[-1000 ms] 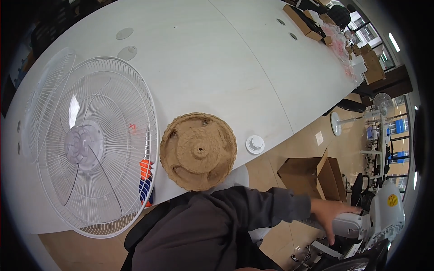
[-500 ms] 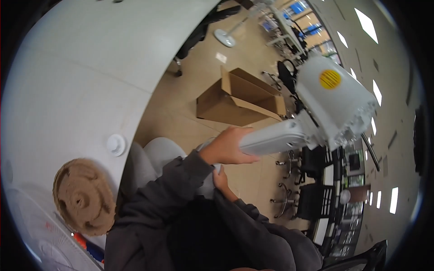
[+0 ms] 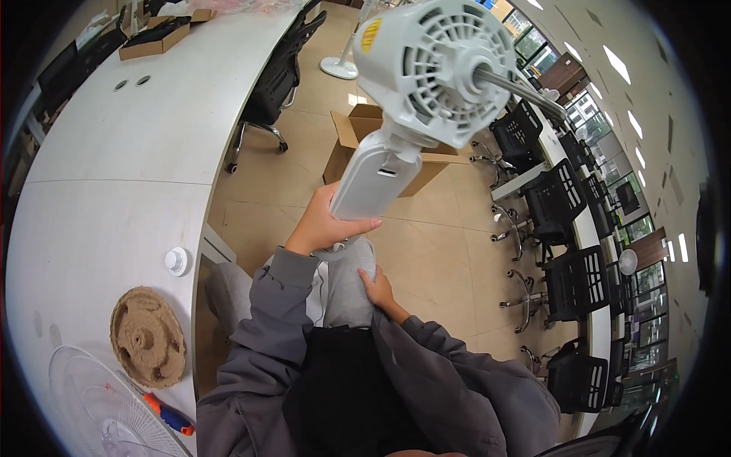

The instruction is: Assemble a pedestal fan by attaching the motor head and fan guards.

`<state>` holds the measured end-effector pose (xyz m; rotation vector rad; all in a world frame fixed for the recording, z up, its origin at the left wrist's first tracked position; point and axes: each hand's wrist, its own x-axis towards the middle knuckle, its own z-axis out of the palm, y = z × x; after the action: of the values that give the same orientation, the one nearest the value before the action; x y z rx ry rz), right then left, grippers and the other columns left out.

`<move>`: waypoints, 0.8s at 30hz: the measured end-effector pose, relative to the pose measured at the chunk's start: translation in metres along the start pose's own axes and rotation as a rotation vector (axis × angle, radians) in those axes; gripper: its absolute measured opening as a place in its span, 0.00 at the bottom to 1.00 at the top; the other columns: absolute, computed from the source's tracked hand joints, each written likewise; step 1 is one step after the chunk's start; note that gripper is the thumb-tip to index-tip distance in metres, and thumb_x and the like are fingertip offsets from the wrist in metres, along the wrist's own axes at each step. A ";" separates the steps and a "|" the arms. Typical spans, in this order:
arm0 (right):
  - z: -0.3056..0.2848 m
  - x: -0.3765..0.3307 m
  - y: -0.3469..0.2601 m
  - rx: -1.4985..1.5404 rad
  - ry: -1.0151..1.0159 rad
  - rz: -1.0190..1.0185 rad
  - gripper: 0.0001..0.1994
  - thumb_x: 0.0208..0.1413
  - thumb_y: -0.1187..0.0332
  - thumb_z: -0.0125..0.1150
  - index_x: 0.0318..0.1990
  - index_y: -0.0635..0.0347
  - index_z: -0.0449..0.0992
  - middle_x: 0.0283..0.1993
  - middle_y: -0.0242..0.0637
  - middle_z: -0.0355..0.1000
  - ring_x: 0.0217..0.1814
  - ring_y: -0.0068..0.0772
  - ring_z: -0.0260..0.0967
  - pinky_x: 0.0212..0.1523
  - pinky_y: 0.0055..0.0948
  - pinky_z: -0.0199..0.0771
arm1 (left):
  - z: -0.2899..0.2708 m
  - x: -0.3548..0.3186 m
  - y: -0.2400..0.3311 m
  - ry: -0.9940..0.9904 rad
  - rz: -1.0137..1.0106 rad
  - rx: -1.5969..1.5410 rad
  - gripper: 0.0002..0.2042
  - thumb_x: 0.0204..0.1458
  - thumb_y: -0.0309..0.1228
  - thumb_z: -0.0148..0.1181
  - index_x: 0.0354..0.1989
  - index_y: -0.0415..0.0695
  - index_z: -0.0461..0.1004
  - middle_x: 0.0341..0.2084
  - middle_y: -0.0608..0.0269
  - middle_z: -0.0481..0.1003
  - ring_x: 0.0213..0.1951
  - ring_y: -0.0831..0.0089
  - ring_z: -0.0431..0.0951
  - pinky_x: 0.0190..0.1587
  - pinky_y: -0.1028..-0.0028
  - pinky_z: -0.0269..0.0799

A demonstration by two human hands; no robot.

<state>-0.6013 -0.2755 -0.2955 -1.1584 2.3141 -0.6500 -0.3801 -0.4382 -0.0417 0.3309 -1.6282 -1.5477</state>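
My left hand (image 3: 324,222) is closed round the flat white neck of a fan motor unit (image 3: 402,65), held up in front of me. The unit's slotted back and the metal shaft sticking out of its centre face right; a yellow sticker marks the housing's left side. Down on my grey-trousered thigh rests my right hand (image 3: 383,291), thumb and fingers apart, with nothing seen in it. To the left, a round white cap (image 3: 177,262) lies on the white table (image 3: 114,221), with a moulded brown pulp insert (image 3: 158,335) nearer me.
A white fan grille (image 3: 106,400) and a tool with an orange and blue handle (image 3: 173,417) lie at the lower left. An open cardboard box (image 3: 339,158) stands on the floor behind the motor unit. Black office chairs (image 3: 575,282) line the right side; another chair (image 3: 278,87) is beside the table.
My left hand has swung the motor unit left and turned it, so its slotted back and shaft now show. The view has shifted too. My right hand stays on my thigh.
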 end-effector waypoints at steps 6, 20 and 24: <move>-0.004 -0.005 0.012 0.018 0.046 -0.036 0.39 0.59 0.37 0.54 0.60 0.70 0.67 0.47 0.69 0.74 0.54 0.67 0.73 0.55 0.50 0.70 | 0.001 -0.002 -0.005 0.027 0.001 0.043 0.15 0.43 0.29 0.77 0.38 0.39 0.78 0.30 0.68 0.79 0.31 0.81 0.77 0.36 0.76 0.74; -0.067 -0.040 0.019 -0.131 0.120 -0.576 0.38 0.47 0.59 0.65 0.65 0.67 0.64 0.67 0.62 0.58 0.74 0.64 0.48 0.71 0.53 0.50 | 0.032 0.000 0.026 0.203 -0.120 0.064 0.22 0.40 0.27 0.76 0.45 0.38 0.75 0.34 0.58 0.81 0.38 0.69 0.82 0.44 0.69 0.77; -0.072 -0.032 0.020 -0.323 0.187 -0.660 0.34 0.44 0.60 0.66 0.60 0.68 0.69 0.66 0.60 0.59 0.75 0.66 0.45 0.73 0.59 0.45 | 0.068 0.026 0.066 0.607 0.191 0.426 0.29 0.38 0.30 0.80 0.48 0.35 0.72 0.35 0.60 0.79 0.36 0.72 0.79 0.43 0.71 0.76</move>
<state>-0.6392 -0.2241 -0.2448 -2.1352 2.2211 -0.6331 -0.4212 -0.3957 0.0366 0.7674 -1.4264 -0.8287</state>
